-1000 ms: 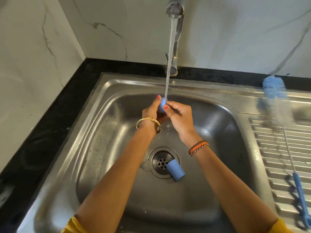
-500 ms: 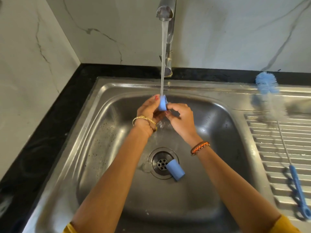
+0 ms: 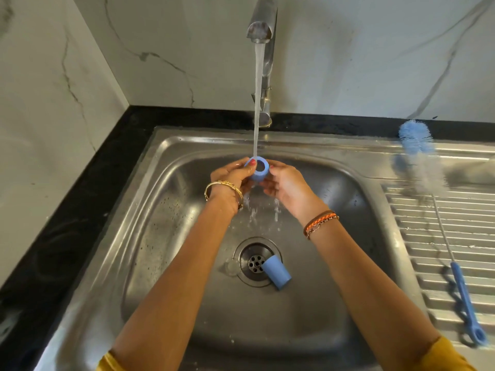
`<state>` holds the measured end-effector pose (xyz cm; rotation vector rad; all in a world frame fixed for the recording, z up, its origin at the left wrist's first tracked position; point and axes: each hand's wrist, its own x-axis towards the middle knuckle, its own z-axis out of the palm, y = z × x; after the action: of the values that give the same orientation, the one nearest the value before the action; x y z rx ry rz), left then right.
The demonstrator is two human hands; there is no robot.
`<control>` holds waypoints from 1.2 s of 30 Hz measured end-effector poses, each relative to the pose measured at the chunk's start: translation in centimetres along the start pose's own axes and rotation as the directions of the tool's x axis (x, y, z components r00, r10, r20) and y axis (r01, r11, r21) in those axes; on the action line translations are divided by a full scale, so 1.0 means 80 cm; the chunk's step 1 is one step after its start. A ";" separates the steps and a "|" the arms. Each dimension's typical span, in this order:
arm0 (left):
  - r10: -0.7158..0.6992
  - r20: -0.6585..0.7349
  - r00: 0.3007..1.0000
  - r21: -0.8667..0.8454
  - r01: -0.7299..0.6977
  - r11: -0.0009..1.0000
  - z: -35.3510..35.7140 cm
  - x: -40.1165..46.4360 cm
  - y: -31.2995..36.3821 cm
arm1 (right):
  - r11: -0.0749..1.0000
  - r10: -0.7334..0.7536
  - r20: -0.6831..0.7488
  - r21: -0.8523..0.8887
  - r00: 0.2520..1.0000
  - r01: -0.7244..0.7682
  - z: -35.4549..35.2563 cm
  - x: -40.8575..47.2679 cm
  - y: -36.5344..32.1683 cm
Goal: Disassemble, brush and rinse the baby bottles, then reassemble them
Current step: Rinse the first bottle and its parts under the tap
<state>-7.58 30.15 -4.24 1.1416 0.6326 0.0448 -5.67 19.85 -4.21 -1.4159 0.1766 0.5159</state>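
A small blue screw ring (image 3: 259, 170) from a baby bottle sits under the running tap stream, its opening turned up towards me. My left hand (image 3: 229, 183) grips it from the left and my right hand (image 3: 285, 187) pinches it from the right. Water spills down below both hands. A blue bottle cap (image 3: 276, 272) lies on its side beside the drain (image 3: 254, 262), and a small clear part (image 3: 231, 266) lies just left of the drain. The bottle brush (image 3: 428, 180) rests on the draining board, blue bristles at the back, blue handle towards me.
The steel sink basin (image 3: 166, 236) is wet. The tap (image 3: 263, 30) stands at the back centre and runs. A black counter (image 3: 67, 223) borders the sink on the left and back, under marble walls. The ribbed draining board (image 3: 460, 236) lies to the right.
The ring has been turned between my hands, so its open end now faces up into the stream. More water splashes down beneath my hands.
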 end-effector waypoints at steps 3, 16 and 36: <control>0.055 -0.001 0.999 0.138 -0.054 0.989 0.002 -0.001 -0.002 | 0.968 -0.098 -0.048 -0.235 0.994 0.084 0.005 -0.002 0.002; 0.466 0.236 0.853 0.380 -0.522 0.763 -0.011 -0.014 0.010 | 0.929 -0.134 0.186 0.366 0.973 0.058 -0.001 -0.003 -0.014; 0.362 0.099 0.927 0.745 -0.311 0.591 -0.002 0.006 0.014 | 0.994 0.047 -0.017 -0.102 0.999 -0.049 0.013 0.008 -0.026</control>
<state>-6.96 30.91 -3.51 2.0886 0.4776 0.1566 -4.36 20.89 -2.41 -1.5185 0.1985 0.5609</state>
